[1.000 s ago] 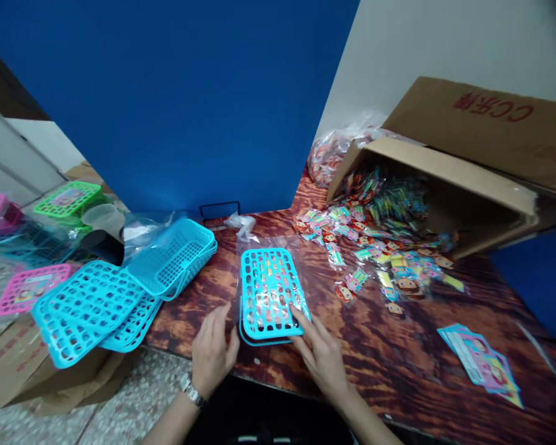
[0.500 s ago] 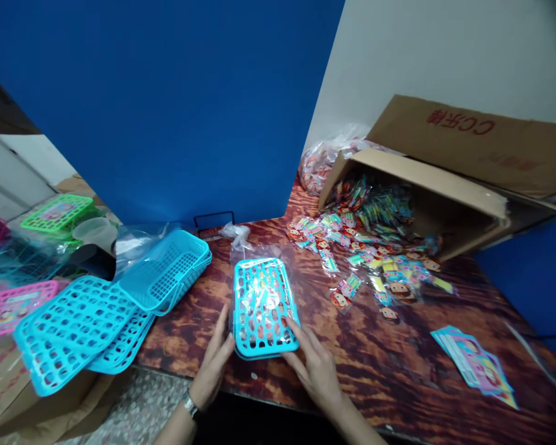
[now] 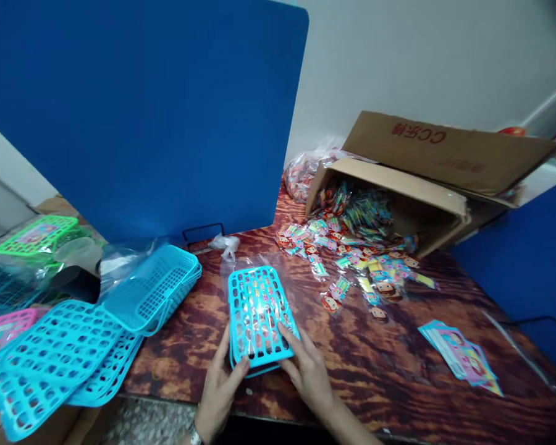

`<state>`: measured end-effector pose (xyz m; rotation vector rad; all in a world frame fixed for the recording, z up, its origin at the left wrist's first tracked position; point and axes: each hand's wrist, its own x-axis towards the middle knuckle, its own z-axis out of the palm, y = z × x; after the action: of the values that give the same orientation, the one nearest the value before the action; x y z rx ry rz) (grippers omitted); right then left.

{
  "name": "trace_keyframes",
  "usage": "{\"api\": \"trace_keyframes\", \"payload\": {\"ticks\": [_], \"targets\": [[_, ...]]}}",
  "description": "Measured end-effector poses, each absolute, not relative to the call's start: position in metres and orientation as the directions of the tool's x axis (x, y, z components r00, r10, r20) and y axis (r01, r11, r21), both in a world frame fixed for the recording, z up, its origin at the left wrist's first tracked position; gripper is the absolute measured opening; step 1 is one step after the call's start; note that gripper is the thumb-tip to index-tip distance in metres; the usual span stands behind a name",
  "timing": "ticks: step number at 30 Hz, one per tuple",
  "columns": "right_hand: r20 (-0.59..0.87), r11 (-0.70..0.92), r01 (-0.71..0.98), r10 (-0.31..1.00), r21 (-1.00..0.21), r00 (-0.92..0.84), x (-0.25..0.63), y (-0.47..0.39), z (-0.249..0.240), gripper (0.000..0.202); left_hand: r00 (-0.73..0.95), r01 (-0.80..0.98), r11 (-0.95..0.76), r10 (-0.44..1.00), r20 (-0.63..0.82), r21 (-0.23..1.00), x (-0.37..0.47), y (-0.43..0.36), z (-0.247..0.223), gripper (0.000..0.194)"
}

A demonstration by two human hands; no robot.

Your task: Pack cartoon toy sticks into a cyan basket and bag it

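A lidded blue plastic basket (image 3: 259, 312) in a clear plastic bag lies in front of me on the table; small coloured packets show through the lid's holes. My left hand (image 3: 220, 383) grips its near left corner, thumb on top and fingers along the side. On the near right my right hand (image 3: 306, 368) holds the other corner, fingertips over the lid. The bag's clear open-looking end (image 3: 241, 262) spreads out beyond the basket's far side. What lies under the basket is hidden.
Nested blue baskets (image 3: 155, 287) and blue lids (image 3: 60, 358) lie at left, beside a pink lid (image 3: 9, 327) and green lid (image 3: 37, 235). A tipped cardboard box (image 3: 398, 179) spills small packets (image 3: 338, 247). Printed cards (image 3: 461, 358) rest at right. A blue panel (image 3: 143, 123) stands behind.
My left thumb has come onto the lid and the left hand has closed on the basket's near corner. The basket's near end is slightly raised. The view has shifted to the right.
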<state>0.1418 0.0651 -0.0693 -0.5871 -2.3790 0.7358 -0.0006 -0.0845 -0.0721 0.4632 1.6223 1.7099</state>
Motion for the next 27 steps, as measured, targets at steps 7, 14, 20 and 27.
{"api": "trace_keyframes", "payload": {"ticks": [7, 14, 20, 27], "targets": [[0.41, 0.791, 0.331, 0.566, -0.514, -0.715, 0.137, 0.07, -0.07, 0.045, -0.783, -0.186, 0.103, 0.584, -0.211, 0.977, 0.008, -0.072, -0.07, 0.064], [0.466, 0.88, 0.42, 0.474, -0.222, -0.747, 0.133, 0.096, -0.071, 0.046, -0.866, -0.116, 0.159, 0.467, -0.178, 0.98, 0.008, -0.052, -0.064, 0.065], [0.382, 0.841, 0.377, 0.519, -0.388, -0.765, 0.135, 0.101, -0.065, 0.051, -0.855, 0.009, 0.153, 0.513, -0.072, 0.988, 0.006, -0.054, -0.073, 0.066], [0.264, 0.774, 0.294, 0.503, -0.56, -0.823, 0.144, 0.103, -0.069, 0.073, -0.748, 0.374, 0.305, 0.658, 0.09, 0.876, -0.001, -0.068, -0.093, 0.073]]}}
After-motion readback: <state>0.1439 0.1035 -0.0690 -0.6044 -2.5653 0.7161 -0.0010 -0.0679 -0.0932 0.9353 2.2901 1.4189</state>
